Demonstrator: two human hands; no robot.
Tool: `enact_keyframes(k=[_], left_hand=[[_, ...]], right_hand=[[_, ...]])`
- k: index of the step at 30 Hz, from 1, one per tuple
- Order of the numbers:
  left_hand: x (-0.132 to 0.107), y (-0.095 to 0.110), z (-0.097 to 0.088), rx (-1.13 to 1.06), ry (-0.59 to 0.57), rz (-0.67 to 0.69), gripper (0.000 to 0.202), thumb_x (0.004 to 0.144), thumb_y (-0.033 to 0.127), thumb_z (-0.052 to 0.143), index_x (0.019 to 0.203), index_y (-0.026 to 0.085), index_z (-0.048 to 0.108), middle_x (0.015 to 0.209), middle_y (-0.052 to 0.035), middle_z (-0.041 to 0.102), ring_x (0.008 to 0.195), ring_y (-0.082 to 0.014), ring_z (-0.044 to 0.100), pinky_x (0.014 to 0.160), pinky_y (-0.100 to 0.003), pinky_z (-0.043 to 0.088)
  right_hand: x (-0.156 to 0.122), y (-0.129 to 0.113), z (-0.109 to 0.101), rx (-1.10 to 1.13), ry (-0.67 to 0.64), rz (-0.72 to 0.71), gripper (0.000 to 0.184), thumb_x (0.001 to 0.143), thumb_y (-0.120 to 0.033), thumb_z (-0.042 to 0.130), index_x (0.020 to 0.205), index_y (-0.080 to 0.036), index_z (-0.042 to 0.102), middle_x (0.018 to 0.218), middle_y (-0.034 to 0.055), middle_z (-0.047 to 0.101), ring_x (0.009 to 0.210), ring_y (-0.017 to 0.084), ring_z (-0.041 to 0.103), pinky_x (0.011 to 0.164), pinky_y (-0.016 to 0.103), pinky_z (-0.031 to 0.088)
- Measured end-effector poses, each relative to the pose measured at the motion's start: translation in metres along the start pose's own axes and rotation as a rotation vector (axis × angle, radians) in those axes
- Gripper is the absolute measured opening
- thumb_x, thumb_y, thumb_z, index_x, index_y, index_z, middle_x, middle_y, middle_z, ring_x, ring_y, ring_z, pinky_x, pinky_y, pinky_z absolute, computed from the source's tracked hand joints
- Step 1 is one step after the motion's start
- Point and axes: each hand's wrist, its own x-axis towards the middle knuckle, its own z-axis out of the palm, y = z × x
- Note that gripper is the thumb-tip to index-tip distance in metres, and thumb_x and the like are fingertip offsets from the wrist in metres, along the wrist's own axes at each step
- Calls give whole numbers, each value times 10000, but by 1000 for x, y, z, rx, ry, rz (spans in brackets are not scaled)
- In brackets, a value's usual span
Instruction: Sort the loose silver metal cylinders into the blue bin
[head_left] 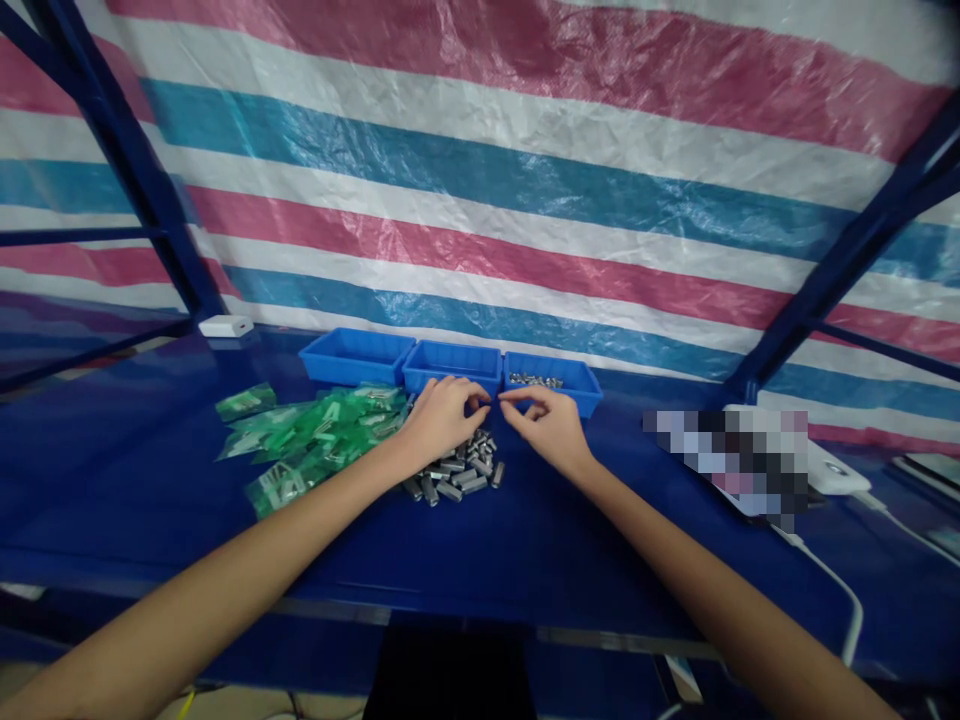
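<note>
A pile of small grey metal parts [459,472] lies on the blue table [525,540]. My left hand [442,412] hovers over the pile's far edge, fingers curled and pinched at something too small to name. My right hand [544,418] is just to its right, thumb and forefinger pinched near the left hand's fingertips. Behind the hands stand three blue trays in a row: the left tray [355,358], the middle tray [451,364] and the right tray [552,385], which holds several small metal parts. A heap of green plastic bags [315,435] lies left of the pile.
A striped pink, blue and white tarp [525,180] hangs behind the table. Blue frame bars [120,150] stand at the left and right. A small white box [226,326] rests at the back left. A white device [832,468] with a cable lies at the right.
</note>
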Motion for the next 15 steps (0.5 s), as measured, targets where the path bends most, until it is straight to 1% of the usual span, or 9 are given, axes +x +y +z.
enact_keyframes(k=[2, 4, 7, 11, 15], left_hand=[[0, -1, -1, -21, 18, -35, 213, 794, 268, 509, 957, 200, 627, 797, -15, 653, 804, -180, 570, 762, -326, 390], [0, -1, -2, -34, 24, -57, 215, 787, 260, 510, 962, 196, 616, 776, -9, 651, 773, -170, 570, 738, -312, 398], [0, 2, -2, -32, 23, -55, 204, 789, 265, 503, 947, 195, 612, 758, -8, 649, 758, -169, 567, 731, -315, 401], [-1, 5, 0, -27, 13, -64, 197, 791, 269, 499, 940, 198, 606, 753, -6, 647, 762, -177, 568, 729, -323, 400], [-2, 4, 0, -45, 41, -64, 221, 798, 275, 491, 986, 199, 580, 749, -1, 638, 766, -177, 575, 738, -328, 399]], right_hand=[[-3, 1, 4, -95, -155, -42, 182, 704, -267, 613, 840, -177, 694, 809, 22, 677, 426, 49, 486, 465, 205, 395], [-4, 4, 5, -142, -278, -44, 224, 684, -253, 634, 892, -189, 684, 875, 21, 667, 474, 50, 496, 498, 207, 400], [-2, 9, 3, -162, -410, -16, 300, 676, -242, 648, 973, -202, 658, 936, 22, 657, 545, 62, 520, 550, 217, 413], [1, 14, 0, -170, -504, -13, 334, 670, -255, 663, 1000, -206, 651, 963, 24, 652, 592, 72, 534, 593, 229, 419], [1, 14, 0, -179, -508, -7, 315, 688, -277, 652, 994, -205, 663, 913, 17, 670, 596, 80, 535, 592, 229, 413]])
